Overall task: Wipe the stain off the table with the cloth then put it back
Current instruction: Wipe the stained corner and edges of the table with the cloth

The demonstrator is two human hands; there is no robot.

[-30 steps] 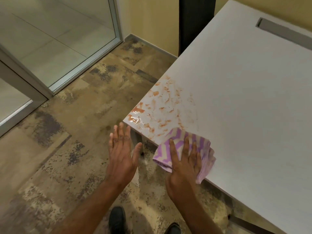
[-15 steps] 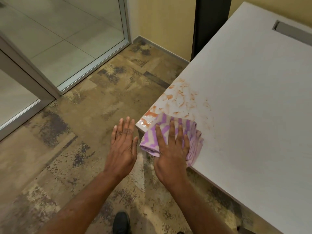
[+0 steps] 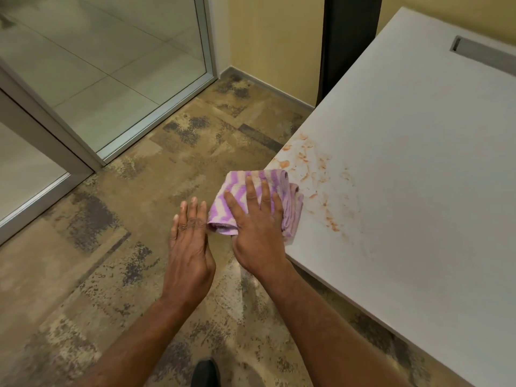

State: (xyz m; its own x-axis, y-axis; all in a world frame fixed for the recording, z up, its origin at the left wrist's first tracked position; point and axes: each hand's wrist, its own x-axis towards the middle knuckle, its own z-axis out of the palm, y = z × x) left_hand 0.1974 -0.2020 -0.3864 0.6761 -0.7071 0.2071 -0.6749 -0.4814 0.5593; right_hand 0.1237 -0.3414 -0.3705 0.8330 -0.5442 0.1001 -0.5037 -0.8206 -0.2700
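Observation:
A folded cloth (image 3: 237, 188) with purple and white zigzag stripes lies over the near left corner of the white table (image 3: 418, 163), partly hanging past the edge. My right hand (image 3: 257, 224) presses flat on it with fingers spread. My left hand (image 3: 190, 241) hovers flat and empty just off the table corner, its fingertips close to the cloth's hanging edge. An orange smeared stain (image 3: 310, 163) runs along the table's left edge beyond the cloth, with fainter streaks trailing right and toward me.
A grey cable slot (image 3: 483, 53) is set in the table's far right. A dark panel (image 3: 349, 46) stands against the yellow wall behind the table. A glass partition with a metal frame (image 3: 156, 113) lines the left. A black shoe (image 3: 205, 372) shows below on mottled brown floor.
My right hand slid the cloth left across the stain to the table corner, where it now overhangs the edge. The thick wet blobs at the corner are covered or gone. My left hand stayed beside it.

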